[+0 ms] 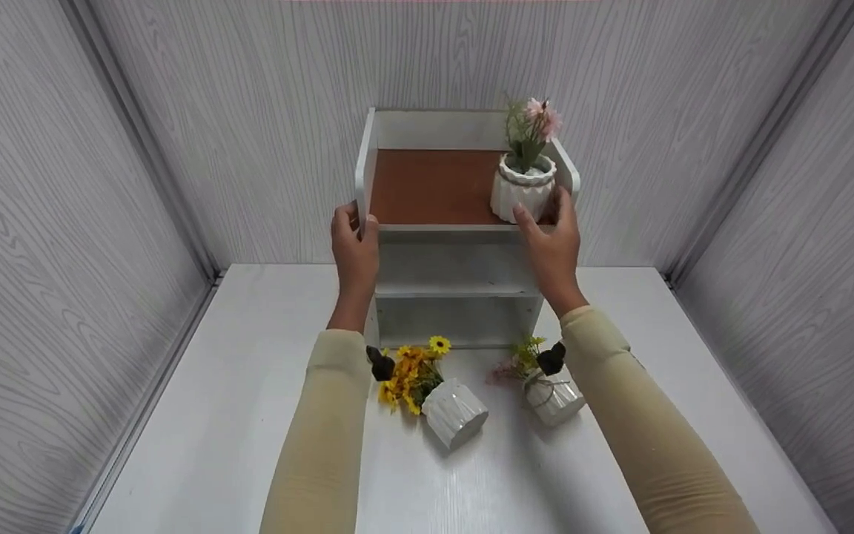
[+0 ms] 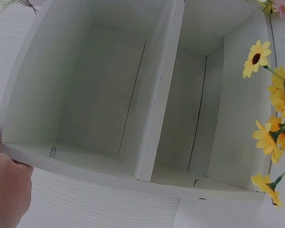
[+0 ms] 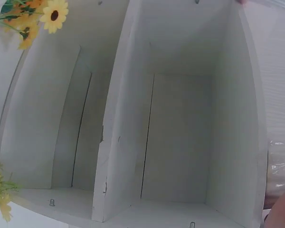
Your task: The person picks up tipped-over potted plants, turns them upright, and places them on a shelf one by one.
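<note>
A small white shelf unit (image 1: 457,287) with a brown top surface (image 1: 434,185) stands against the back wall. My left hand (image 1: 355,245) grips the front edge of its left side panel, fingers outside and thumb in front. On the right of the top surface is a white ribbed flowerpot (image 1: 517,199) with pink flowers (image 1: 543,119), upright, a cord round its neck. My right hand (image 1: 554,245) holds this pot, thumb at its front and fingers on its right side. In the right wrist view, part of the pot (image 3: 280,166) shows beside that hand (image 3: 281,211).
Two more white pots lie tipped over before the shelf: one with yellow flowers (image 1: 455,411), another with pink and yellow-green flowers (image 1: 553,399). Inside the shelf, a middle board (image 1: 457,291) divides two compartments. Grey wood-patterned walls (image 1: 271,133) enclose the white table (image 1: 249,415).
</note>
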Available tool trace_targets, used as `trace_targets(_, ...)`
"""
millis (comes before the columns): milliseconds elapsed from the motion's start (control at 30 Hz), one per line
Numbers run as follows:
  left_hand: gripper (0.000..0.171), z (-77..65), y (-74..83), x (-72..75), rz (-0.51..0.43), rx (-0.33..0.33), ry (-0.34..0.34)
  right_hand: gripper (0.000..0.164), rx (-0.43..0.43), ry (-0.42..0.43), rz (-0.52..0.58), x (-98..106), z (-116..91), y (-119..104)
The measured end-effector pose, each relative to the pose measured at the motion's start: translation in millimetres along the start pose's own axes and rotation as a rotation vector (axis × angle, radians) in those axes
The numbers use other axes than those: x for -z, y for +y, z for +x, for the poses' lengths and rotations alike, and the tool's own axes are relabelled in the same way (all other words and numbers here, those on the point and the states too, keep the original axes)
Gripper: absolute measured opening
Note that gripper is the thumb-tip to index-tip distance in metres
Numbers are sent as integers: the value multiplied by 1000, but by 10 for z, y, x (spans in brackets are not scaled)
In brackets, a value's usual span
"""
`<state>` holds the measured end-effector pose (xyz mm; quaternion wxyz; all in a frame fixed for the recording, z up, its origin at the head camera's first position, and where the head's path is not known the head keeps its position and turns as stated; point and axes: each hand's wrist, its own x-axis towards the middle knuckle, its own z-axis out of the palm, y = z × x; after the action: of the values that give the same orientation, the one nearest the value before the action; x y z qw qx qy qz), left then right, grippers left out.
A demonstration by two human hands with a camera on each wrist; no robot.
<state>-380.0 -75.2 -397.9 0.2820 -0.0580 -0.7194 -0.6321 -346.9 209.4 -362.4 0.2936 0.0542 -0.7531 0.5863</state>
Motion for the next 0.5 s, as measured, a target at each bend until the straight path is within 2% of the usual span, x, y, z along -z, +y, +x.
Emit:
trace_targets(233, 32, 27, -4, 14, -14, -1, 2, 85, 13, -24, -53, 116, -247, -1)
trace_targets(500, 32, 22, -9, 37, -8, 8, 6, 86, 51, -112, -251, 282, -797, 110)
